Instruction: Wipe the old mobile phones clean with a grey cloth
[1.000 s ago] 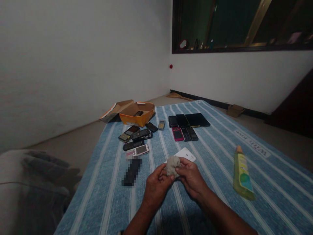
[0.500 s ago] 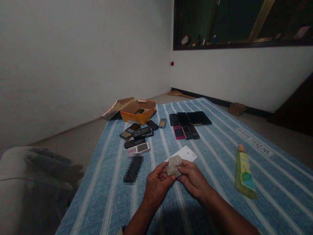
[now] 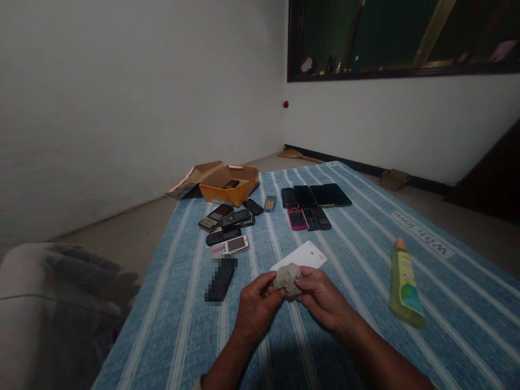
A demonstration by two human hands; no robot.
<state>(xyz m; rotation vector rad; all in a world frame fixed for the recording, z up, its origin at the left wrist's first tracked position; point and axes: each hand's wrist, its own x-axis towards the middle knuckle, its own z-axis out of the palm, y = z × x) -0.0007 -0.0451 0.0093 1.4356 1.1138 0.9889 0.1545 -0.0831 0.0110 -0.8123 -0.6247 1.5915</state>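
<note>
A crumpled grey cloth [image 3: 287, 280] is held between both hands above the striped blue bedcover [image 3: 179, 325]. The fingers of my left hand [image 3: 258, 306] pinch its left side, and my right hand [image 3: 323, 298] grips its right side. Just beyond the cloth lies a white flat phone or cover [image 3: 303, 255], partly hidden by it. To the left of my left hand is a dark object [image 3: 222, 280], blurred by blocks. A white and pink phone [image 3: 230, 246] lies behind that.
Several old phones [image 3: 235, 219] lie at the left, before an open orange box [image 3: 229, 192] with a phone inside. More phones [image 3: 311, 197] stand in rows at the back right. A yellow-green bottle [image 3: 406, 287] lies at the right.
My left hand has shifted slightly left, and the cloth is spread a little wider and sits lower. More of the white flat object's left end shows.
</note>
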